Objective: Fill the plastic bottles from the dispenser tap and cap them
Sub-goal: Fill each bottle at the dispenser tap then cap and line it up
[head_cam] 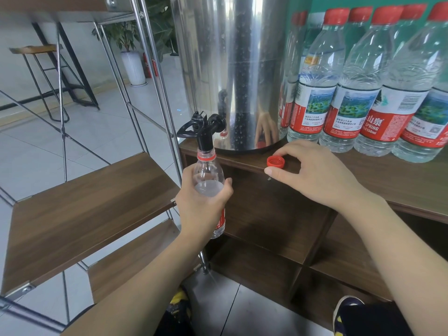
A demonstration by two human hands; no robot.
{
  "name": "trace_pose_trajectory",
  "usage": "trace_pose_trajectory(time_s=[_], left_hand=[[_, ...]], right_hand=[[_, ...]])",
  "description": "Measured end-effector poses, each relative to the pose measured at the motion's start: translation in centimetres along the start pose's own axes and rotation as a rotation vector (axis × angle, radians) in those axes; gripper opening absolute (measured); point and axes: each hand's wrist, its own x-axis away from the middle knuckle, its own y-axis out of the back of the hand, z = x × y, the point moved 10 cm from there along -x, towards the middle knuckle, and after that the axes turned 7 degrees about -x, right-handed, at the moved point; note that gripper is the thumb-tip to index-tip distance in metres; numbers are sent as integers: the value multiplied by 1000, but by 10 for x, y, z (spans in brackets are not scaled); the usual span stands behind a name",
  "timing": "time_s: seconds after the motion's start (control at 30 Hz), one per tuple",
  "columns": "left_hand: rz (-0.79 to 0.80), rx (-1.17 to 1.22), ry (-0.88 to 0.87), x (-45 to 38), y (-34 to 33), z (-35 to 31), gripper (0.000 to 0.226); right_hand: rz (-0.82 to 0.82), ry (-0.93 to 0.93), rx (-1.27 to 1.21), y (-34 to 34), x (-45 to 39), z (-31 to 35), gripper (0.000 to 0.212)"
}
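A person's left hand [202, 209] grips an uncapped bottle [209, 180] by its body and holds it upright with its mouth right under the black tap [202, 130] of a steel dispenser [232, 69]. Water stands partway up the bottle, near the shoulder. The dispenser sits on a brown wooden cabinet [315, 166], its tap hanging out past the cabinet's front edge. To the dispenser's right, near that same edge, a red cap [275, 161] lies open side up on the cabinet top; the right hand [312, 172] rests curled beside it, thumb and fingertips at the cap's rim, though whether they actually pinch it cannot be told. Behind that hand, just right of the dispenser, stands a row of capped bottles [358, 93] with red and white labels. Left of the dispenser, a metal-framed shelf [80, 209] carries wooden boards over a tiled floor.
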Motion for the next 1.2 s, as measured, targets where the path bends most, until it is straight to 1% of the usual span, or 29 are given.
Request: trace_pose_trajectory(time_s=[0.57, 0.77, 1.2], left_hand=[[3, 4, -15, -1, -1, -1, 62], [-6, 20, -25, -1, 1, 1, 55], [0, 23, -34, -2, -2, 1, 57]], right_hand=[[-1, 1, 11, -1, -1, -1, 38], [1, 4, 1, -1, -1, -1, 37], [-4, 7, -1, -1, -1, 0, 38]])
